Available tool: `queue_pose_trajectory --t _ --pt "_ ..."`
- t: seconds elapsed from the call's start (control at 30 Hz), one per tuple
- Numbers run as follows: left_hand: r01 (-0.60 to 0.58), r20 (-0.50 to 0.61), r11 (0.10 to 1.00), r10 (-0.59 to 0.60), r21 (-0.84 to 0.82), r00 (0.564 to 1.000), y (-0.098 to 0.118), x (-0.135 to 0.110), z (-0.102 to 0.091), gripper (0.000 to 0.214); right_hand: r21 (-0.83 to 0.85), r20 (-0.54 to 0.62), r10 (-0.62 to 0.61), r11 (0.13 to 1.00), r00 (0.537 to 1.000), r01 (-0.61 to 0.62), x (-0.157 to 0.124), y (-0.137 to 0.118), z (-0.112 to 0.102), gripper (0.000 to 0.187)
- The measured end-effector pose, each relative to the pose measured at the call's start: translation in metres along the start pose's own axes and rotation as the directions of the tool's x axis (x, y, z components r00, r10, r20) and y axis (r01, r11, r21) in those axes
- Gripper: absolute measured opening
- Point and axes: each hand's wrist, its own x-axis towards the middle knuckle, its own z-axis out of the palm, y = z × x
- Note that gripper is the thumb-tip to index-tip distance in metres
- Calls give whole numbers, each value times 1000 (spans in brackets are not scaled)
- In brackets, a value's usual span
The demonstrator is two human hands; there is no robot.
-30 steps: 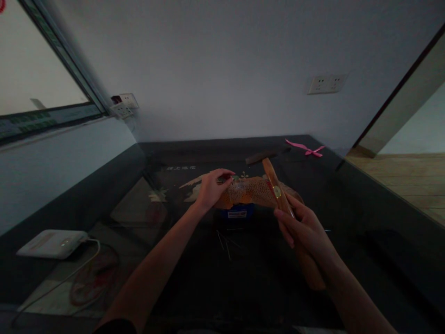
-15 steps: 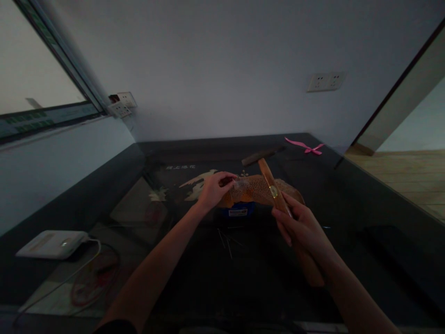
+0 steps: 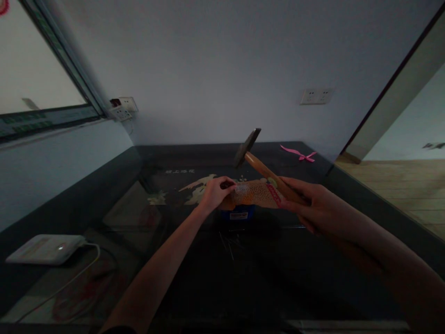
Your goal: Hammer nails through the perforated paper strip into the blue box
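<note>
My right hand point(image 3: 308, 204) is closed around the wooden handle of a hammer point(image 3: 266, 172), whose dark metal head is raised and tilted above the table. Below it, a tan strip point(image 3: 257, 194) covered in many small holes or dots lies over a blue container point(image 3: 239, 213) with a pale label. My left hand point(image 3: 216, 192) is at the strip's left part, thumb and forefinger brought together beside a clear, shiny patch. What they pinch is too small to make out. Several thin needle-like pins point(image 3: 227, 246) lie on the dark table in front of the container.
A white device point(image 3: 45, 248) with a cable lies at the left of the dark glossy table point(image 3: 278, 269). At the back right is a pink ribbon point(image 3: 301, 157). Sockets point(image 3: 316, 96) sit on the wall behind, and a window frame rises at the left.
My right hand has moved right and turned, so the hammer head now points up and further left. A red band on the strip has come into view. My left hand stays in place.
</note>
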Motion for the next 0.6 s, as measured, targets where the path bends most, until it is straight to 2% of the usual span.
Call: queue_pose_trajectory --t 0.13,0.27,0.47,0.6 --pt "26 0 999 -26 46 1000 1 0 -1 5 -88 53 65 994 996 -60 0 -7 4 58" --pt "47 4 998 -48 36 999 2 1 1 4 -137 42 110 985 993 -103 -3 -14 9 57" --pt "74 17 996 -75 42 997 6 1 0 5 -178 33 74 982 997 -67 -3 -17 14 52" --pt "78 18 995 -79 53 997 6 1 0 5 -184 21 70 981 997 -65 0 -12 17 54"
